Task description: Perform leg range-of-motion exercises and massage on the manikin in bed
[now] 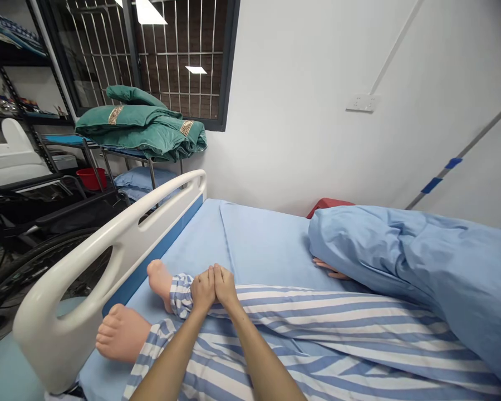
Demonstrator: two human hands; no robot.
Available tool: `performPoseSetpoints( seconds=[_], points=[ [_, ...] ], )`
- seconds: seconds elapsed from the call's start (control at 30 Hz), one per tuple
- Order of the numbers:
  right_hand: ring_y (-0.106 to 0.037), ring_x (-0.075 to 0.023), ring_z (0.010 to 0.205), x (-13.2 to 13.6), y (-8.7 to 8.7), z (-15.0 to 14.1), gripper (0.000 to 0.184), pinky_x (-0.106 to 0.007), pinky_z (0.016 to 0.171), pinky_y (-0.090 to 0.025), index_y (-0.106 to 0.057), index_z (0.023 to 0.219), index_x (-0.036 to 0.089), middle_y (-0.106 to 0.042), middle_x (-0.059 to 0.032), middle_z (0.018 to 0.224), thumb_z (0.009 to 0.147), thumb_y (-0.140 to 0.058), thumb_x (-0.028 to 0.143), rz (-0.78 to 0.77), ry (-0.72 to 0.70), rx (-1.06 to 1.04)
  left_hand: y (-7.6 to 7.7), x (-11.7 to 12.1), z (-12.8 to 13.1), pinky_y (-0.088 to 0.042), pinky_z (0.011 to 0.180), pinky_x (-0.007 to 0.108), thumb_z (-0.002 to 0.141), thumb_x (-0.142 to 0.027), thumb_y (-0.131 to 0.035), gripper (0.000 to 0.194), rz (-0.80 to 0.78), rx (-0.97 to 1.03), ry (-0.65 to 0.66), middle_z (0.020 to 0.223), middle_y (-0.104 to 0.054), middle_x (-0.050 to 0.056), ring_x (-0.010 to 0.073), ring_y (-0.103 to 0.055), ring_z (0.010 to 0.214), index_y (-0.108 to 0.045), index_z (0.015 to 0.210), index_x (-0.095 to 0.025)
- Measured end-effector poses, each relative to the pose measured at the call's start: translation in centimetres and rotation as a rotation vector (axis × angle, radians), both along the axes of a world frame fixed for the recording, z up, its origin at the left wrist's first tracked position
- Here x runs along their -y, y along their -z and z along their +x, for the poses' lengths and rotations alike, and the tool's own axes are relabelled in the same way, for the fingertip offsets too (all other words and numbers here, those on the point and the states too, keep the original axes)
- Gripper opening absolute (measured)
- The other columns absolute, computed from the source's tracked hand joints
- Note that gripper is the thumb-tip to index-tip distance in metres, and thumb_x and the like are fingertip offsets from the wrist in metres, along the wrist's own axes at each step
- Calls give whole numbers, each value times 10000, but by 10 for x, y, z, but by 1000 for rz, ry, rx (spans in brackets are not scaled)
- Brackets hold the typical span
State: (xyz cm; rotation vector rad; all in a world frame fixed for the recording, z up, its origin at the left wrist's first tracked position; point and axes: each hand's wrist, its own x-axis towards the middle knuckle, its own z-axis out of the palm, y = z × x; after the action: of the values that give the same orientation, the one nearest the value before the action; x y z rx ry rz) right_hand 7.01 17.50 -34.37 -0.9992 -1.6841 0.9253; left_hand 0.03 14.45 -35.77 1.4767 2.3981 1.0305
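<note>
What looks like a nursing manikin lies on the bed in blue-and-white striped trousers (317, 312). My left hand (202, 289) and my right hand (225, 285) are side by side on its far lower leg, just above the ankle. Both curl over the striped trouser leg, with the fingertips hidden on the far side. The far foot (159, 278) sticks up bare to the left of my hands. Closer to me is the other bare foot (123, 333), its trouser cuff bunched at the ankle. A light blue quilt (401, 245) is folded back over the upper body, and a manikin hand (329, 268) shows under its edge.
A white bed end board (129, 228) stands beyond the feet. Behind it are a wheelchair (54, 223), a red bucket (92, 178) and green folded bedding (142, 128) on a rack. The wall (284, 111) runs along the bed's far side.
</note>
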Motion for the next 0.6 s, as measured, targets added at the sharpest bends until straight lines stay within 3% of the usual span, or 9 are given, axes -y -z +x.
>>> performPoseSetpoints(
  seconds=[0.2,0.37,0.43,0.6],
  points=[
    [-411,-130,544,-4,5,3,432,-246,522,-314,-486,574,178,-512,3,551,849,-367,489,-79,-3,-159,-23,-10,8,-381,620,250,867,-365,-311,412,166,373,96,635,-619,45,139,-543,638,-552,595,-172],
    [-370,-118,528,-8,5,9,465,-245,516,-318,-398,541,191,-424,23,507,840,-337,542,-150,11,-299,-35,-23,28,-313,475,229,818,-412,-351,403,363,787,67,414,-328,-55,88,-346,437,-295,469,-218],
    [-359,-115,521,-10,6,10,463,-245,509,-310,-377,533,194,-399,29,500,835,-343,543,-155,45,-301,-30,-23,32,-311,477,231,819,-410,-340,403,359,799,14,407,-301,-59,87,-328,432,-275,468,-223],
    [-336,-109,504,-12,7,9,440,-244,482,-287,-374,530,199,-392,38,490,807,-399,540,-166,91,-273,-16,-14,32,-335,543,248,853,-415,-305,428,281,478,45,493,-500,1,118,-450,517,-432,509,-195]
  ],
)
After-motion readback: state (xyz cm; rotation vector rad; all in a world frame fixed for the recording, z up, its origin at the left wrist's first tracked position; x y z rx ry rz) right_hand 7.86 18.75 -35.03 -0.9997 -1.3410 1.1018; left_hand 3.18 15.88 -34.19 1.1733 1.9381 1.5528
